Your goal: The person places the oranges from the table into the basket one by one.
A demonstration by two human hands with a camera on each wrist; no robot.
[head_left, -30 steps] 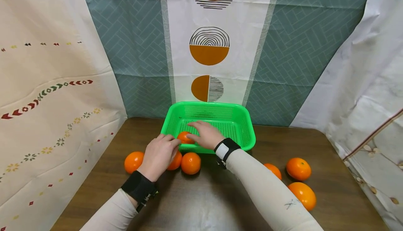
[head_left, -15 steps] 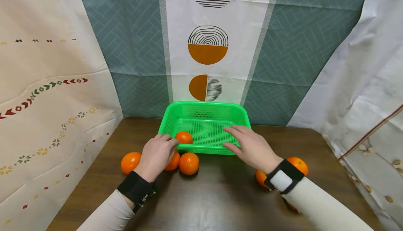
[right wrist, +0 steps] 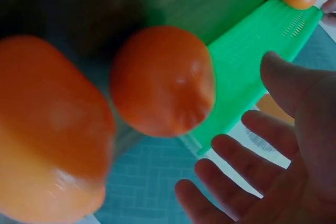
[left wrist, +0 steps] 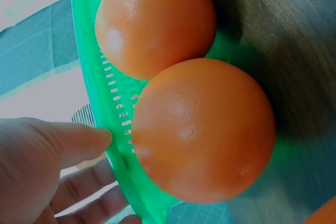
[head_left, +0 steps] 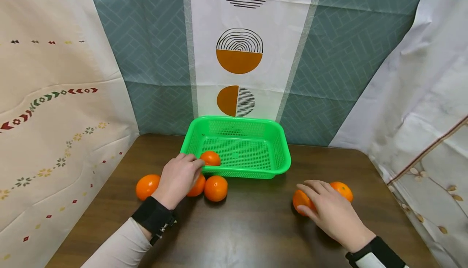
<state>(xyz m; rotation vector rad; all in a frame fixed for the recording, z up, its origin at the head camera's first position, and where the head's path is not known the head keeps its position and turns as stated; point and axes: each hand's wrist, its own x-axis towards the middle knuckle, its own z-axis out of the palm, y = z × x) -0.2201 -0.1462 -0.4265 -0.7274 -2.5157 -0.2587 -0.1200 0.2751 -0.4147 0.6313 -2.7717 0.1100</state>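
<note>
**Right hand swings from the basket down to the fruit at right**

Half a second ago the right hand [head_left: 330, 211] hovered over the basket's [head_left: 281, 166] near right corner; now it has dropped back to the table [head_left: 248, 227] and spreads over the oranges at right. The left hand [head_left: 179, 178] has barely shifted, and the orange in the basket [head_left: 211, 158] stays at the near left corner.

The nearest orange [head_left: 300, 199] sits just under the right hand's fingertips, on its thumb side, toward the basket. The right-wrist view shows the fingers straight and fanned, palm apart from the fruit (no grasp yet), so this hand is released. A second orange [head_left: 343, 190] peeks out beyond the knuckles. The oranges are round, so there is no long axis to align with.

The left hand rests at the basket's near left rim, thumb against the mesh wall in the wrist view, fingers loosely extended and holding nothing. Three more oranges [head_left: 215, 188] lie by it, outside the rim.

Hidden: the left hand covers most of the middle one of those three, and the right hand and forearm may hide more fruit at right.
</note>
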